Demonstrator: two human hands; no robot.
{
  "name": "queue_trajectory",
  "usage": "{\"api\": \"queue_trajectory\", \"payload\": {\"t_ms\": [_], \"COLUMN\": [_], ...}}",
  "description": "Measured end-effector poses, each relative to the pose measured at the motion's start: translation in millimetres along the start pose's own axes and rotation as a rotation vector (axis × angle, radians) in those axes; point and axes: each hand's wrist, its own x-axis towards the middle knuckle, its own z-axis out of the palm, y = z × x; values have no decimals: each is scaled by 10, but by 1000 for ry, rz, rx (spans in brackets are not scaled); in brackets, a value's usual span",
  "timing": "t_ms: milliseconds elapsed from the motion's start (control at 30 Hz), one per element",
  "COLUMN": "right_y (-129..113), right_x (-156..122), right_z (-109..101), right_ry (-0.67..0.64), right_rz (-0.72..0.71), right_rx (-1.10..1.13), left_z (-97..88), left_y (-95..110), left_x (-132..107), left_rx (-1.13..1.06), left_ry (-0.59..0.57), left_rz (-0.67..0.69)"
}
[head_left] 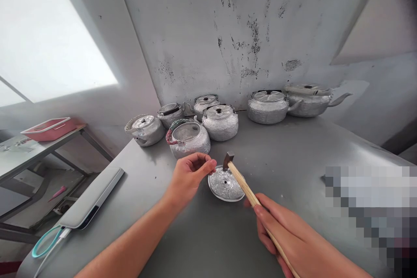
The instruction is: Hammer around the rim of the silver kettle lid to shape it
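A wooden-handled hammer [243, 181] is gripped in my right hand [280, 226], its metal head hanging over the far edge of a round silver lid [224, 189]. The lid has a textured surface and a small dark hole near its middle. At the lid's left edge is my left hand [190, 173], thumb and fingertips pinched together; whatever they hold, if anything, cannot be made out. Just beyond that hand stands a lidless silver kettle [192, 145] with a red and green wrapped handle.
Several more kettles, among them a lidded kettle [220, 128], line the back of the grey table [195, 243] by the wall. A white power bank [87, 202] with a cable lies at left. A pink basket [48, 131] rests on a side table. The right side is pixelated.
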Motion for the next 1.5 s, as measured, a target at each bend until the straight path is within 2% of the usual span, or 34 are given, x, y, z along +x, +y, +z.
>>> {"api": "queue_trajectory", "payload": {"t_ms": [133,233,300,367,433,500,733,833,967,1100,1200,1300,1400,1500], "right_y": [14,93,164,229,268,279,179,105,18,-6,-6,-23,-55,-93], "right_x": [12,60,91,108,112,112,107,59,4,7,12,10,16,32], "right_z": [19,48,63,66,57,46,60,66,31,-24,-44,-39,-30,-32], "right_ry": [-7,-23,-44,-65,-78,-80,-59,-13,149,227,225,204,192,222], "right_rz": [1,1,10,16,1,0,-18,-54,-183,-198,-164,-130,-106,-103], "right_rx": [24,40,57,73,68,52,18,111,233,260,207,199,202,233], "left_z": [-14,-17,-17,-19,-21,-20,-13,-27,-50,-48,-61,-99,-110,-64], "left_y": [7,-20,-49,-84,-120,-149,-133,-79,-3,35,36,42,74,92], "left_x": [-22,-58,-94,-128,-146,-144,-111,-95,-41,-4,-4,-31,-95,-173], "left_rx": [171,327,450,536,584,619,575,460,0,-460,-543,-374,64,406], "left_ry": [50,43,-8,-126,-234,-281,-251,-190,-130,-80,-59,-85,-169,-294], "left_rz": [56,134,172,157,146,131,106,56,-96,-65,-32,36,114,282]}}
